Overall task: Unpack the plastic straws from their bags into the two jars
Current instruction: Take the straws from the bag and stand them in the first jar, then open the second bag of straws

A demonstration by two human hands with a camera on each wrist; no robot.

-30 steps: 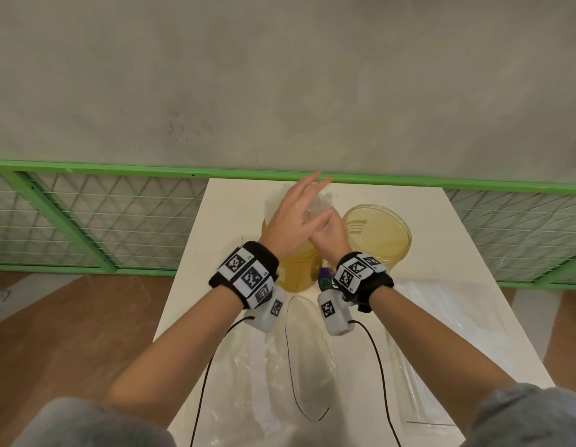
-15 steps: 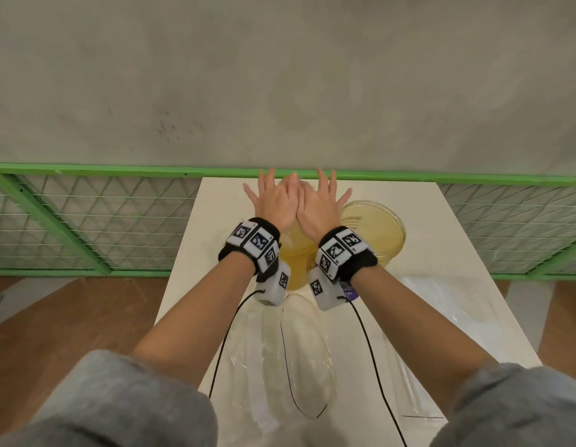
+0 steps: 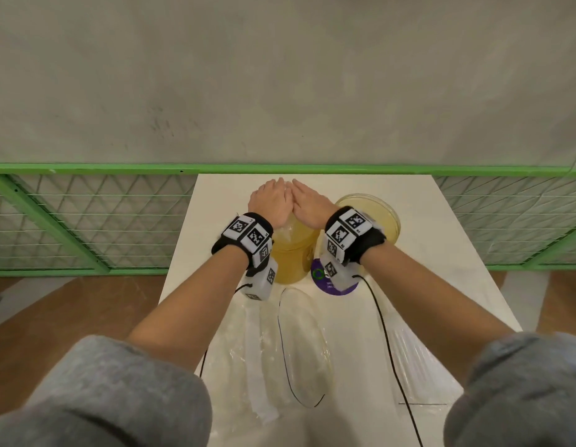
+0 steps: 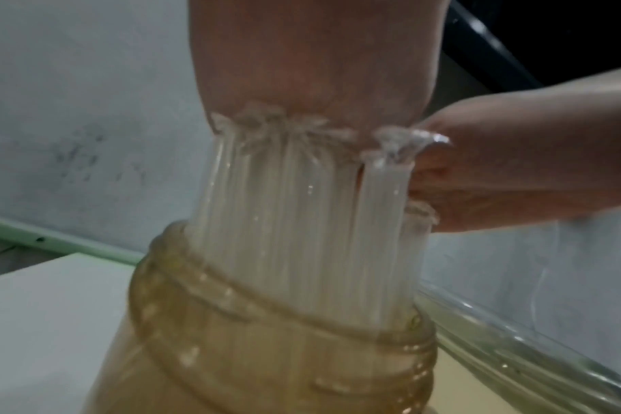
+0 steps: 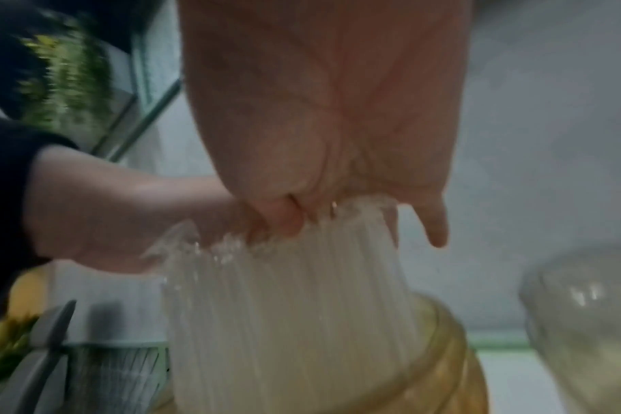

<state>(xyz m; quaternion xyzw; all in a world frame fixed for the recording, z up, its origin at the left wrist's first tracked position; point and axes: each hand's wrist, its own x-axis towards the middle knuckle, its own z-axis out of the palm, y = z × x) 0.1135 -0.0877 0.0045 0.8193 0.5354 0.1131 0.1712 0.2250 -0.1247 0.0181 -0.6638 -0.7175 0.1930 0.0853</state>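
Note:
A bundle of clear plastic straws [image 4: 302, 210] stands upright in the left yellow jar [image 3: 291, 253], its tops sticking out above the rim. Side by side, my left hand [image 3: 272, 201] and right hand [image 3: 307, 203] cup the bundle's tops, palms on the straw ends and fingers curled down over them. In the left wrist view the left palm [image 4: 302, 70] presses on the tops and the right hand's fingers [image 4: 444, 179] wrap the bundle's side. The second jar [image 3: 386, 214] stands to the right; its contents are unclear.
A purple round lid [image 3: 319, 279] lies in front of the jars. Crumpled clear bags [image 3: 299, 343] lie on the near part of the white table [image 3: 215, 221], one at the right [image 3: 409, 359] with straws in it. A green mesh fence [image 3: 86, 221] runs behind.
My hands went from the left patting the straw tops, to both flat with fingers spread, to both cupped lower over the bundle with fingers curled.

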